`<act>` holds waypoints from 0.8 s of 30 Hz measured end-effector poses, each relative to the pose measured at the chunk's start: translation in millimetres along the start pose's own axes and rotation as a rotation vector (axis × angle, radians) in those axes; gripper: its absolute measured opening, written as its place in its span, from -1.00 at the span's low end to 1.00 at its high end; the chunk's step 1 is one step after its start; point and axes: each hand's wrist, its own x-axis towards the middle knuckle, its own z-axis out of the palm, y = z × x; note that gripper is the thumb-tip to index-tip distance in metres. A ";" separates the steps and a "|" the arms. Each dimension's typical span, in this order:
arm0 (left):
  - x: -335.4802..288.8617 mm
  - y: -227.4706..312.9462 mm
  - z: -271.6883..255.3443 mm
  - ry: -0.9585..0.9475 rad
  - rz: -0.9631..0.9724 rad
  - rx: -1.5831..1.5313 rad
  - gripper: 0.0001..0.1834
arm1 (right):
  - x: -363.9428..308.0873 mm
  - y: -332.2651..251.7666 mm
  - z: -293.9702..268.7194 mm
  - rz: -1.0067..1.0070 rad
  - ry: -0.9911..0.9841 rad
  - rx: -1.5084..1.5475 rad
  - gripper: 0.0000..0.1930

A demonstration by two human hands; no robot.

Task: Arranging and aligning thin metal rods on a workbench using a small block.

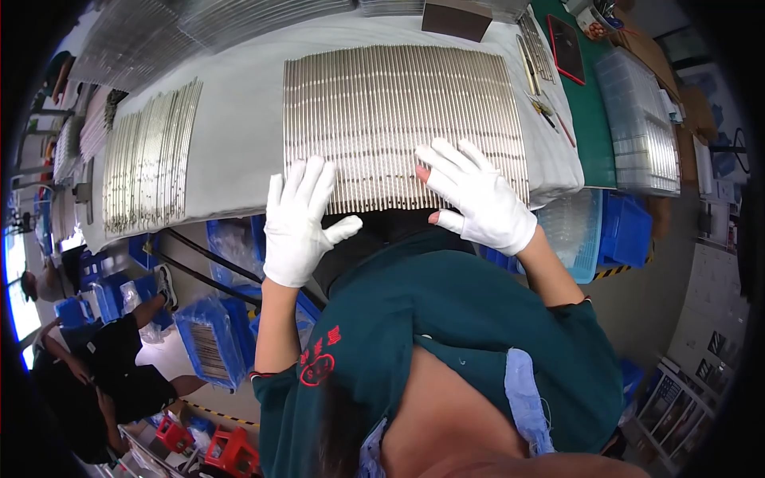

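Many slim silvery metal rods [398,103] lie side by side in one broad flat row on the white-covered table [235,131], their near ends at the table's front edge. My left hand [299,223], in a white glove, is spread at the row's near left corner with its fingers stretched out. My right hand [482,195], gloved too, lies with fingers spread over the near right part of the row; two bare fingertips poke out of its glove. Neither hand is wrapped around anything.
A second batch of rods [151,159] lies at the left. Small tools [542,111] and a red-edged tablet-like device [566,49] are at the right, by clear plastic trays [641,119]. A dark box [456,20] stands at the back. Blue bins [625,231] sit below; another person [119,358] sits at left.
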 end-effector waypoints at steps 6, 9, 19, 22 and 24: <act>-5.2 -32.3 -0.7 -0.021 -0.063 0.086 0.14 | 5.6 5.5 4.8 0.118 -0.085 -0.156 -0.06; -2.6 -37.3 2.7 -0.043 -0.028 0.074 0.21 | 6.8 3.8 5.0 0.150 -0.127 -0.162 0.04; -6.4 -43.4 18.3 -0.052 0.007 0.076 0.14 | 8.3 2.8 8.0 0.141 -0.087 -0.156 0.01; -6.2 -42.9 16.0 -0.039 0.015 0.074 0.12 | 8.2 3.0 9.1 0.106 -0.075 -0.188 0.03; -4.5 -44.0 13.4 -0.037 0.024 0.081 0.11 | 10.7 -3.4 4.5 0.121 -0.100 -0.136 0.03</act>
